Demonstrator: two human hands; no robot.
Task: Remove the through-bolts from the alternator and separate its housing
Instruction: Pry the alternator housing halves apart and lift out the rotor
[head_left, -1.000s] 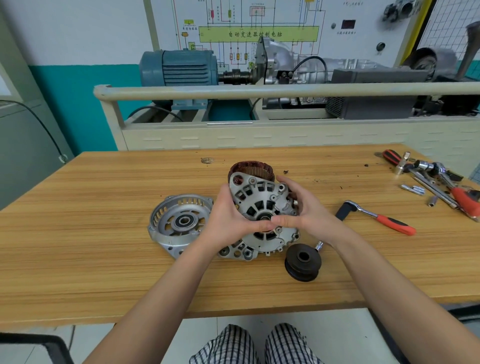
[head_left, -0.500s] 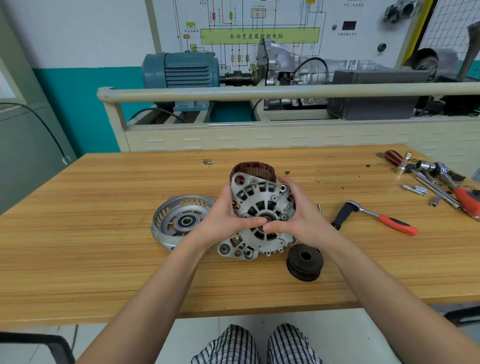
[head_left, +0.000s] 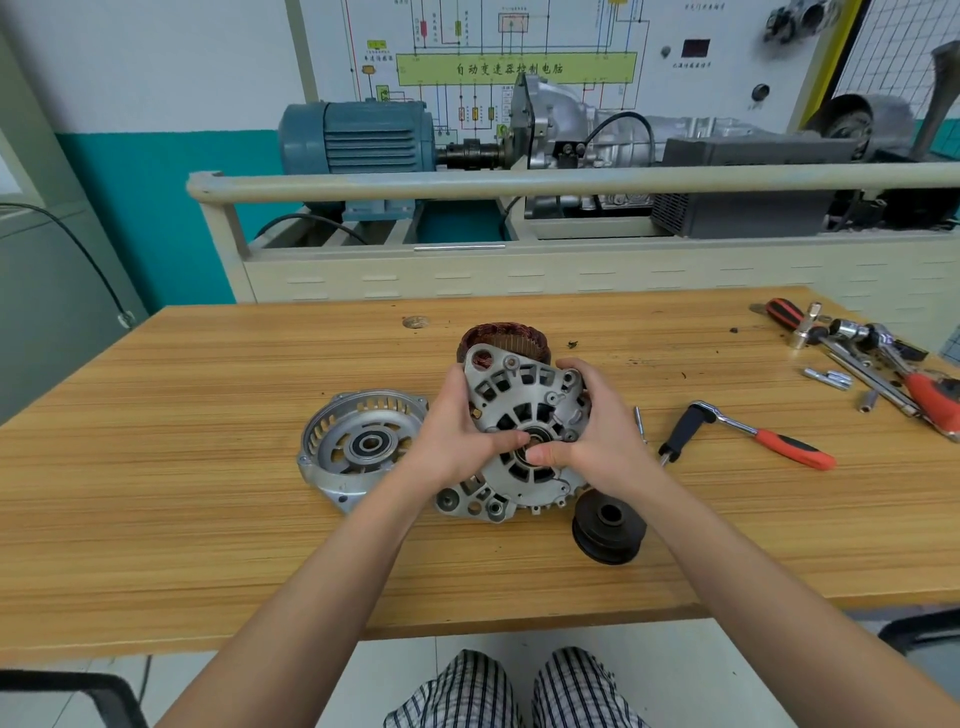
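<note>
Both thumbs have crept inward since a second ago and now meet at the hub of the rear housing (head_left: 524, 431), which stands tilted on edge at mid-table, its lower lugs touching the wooden table (head_left: 208, 519). Left hand (head_left: 457, 441) wraps the left rim, fingers curled behind and out of sight, thumb pressed across the face toward the centre bearing. Right hand (head_left: 597, 436) grips the right rim, fingers curled over the top edge, thumb pressed to the hub just under the left thumb. Copper stator windings (head_left: 498, 338) show behind the housing's top. Front housing half (head_left: 358, 447) lies flat just left of the left hand, already apart. Black pulley (head_left: 608, 525) sits just beside the housing's lower right. Ratchet wrench (head_left: 753, 434) lies to the right, and a loose through-bolt (head_left: 640, 420) beside the right hand
</note>
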